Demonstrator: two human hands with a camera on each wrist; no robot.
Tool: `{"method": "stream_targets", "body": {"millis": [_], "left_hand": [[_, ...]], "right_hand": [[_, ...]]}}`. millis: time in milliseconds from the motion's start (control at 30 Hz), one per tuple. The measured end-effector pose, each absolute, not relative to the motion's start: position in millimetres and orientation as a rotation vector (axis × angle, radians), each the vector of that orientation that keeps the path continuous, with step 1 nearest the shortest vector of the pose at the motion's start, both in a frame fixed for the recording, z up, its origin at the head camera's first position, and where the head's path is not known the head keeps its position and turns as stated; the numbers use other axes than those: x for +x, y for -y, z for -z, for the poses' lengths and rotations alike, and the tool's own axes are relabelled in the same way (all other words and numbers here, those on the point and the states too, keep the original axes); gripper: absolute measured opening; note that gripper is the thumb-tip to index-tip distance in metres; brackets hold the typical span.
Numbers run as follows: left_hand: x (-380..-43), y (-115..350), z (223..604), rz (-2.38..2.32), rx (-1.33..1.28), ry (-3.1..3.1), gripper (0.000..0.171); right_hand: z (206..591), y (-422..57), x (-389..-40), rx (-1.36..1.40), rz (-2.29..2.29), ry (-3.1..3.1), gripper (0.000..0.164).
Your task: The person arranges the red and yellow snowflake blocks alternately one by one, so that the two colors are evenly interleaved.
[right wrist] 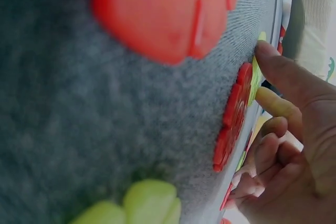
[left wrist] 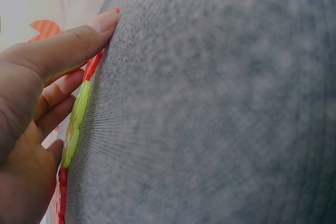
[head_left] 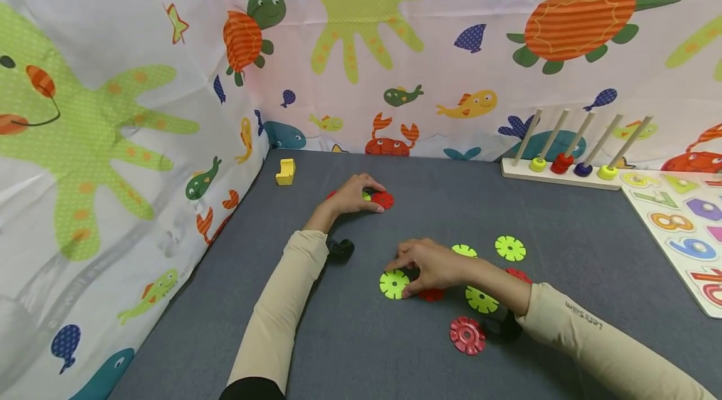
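My left hand is at the back of the table. Its thumb and fingers grip a flat red notched disc by the edges. In the left wrist view a yellow-green disc and a second red disc lie in line with it, partly behind the fingers. Nearer the front, my right hand pinches a yellow-green notched disc between thumb and finger, flat on the table. Another red disc lies just under this hand.
Around the right forearm lie several loose discs, including a yellow-green one and a red one. A yellow block stands at the back left. A peg stand with rings and a number board occupy the back right.
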State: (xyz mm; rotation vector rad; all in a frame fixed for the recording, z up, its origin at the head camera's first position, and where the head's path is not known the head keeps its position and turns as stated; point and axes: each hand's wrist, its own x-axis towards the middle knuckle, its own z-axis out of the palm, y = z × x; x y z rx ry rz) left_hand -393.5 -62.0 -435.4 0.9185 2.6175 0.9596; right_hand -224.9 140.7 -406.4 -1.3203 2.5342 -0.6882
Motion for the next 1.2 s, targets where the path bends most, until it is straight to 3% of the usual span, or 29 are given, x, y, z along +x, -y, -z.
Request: {"method": "stream_targets", "body": {"millis": [300, 700, 1033, 1200], "left_hand": [[-392, 62, 434, -0.962, 0.897, -2.612, 0.046], [-392, 62, 434, -0.965, 0.876, -2.621, 0.046], [-392, 63, 434, -0.959, 0.883, -2.612, 0.045], [-392, 62, 433, -0.966, 0.883, -2.609, 0.045]], "right_hand": [[411, -141, -225, -1.488, 0.643, -2.561, 0.04], [404, -145, -227, -1.512, 0.635, -2.607, 0.037], [391, -180, -274, -1.413, 0.848, -2.845, 0.038], [395, -193, -302, -1.19, 0.892, -2.987, 0.039]]}}
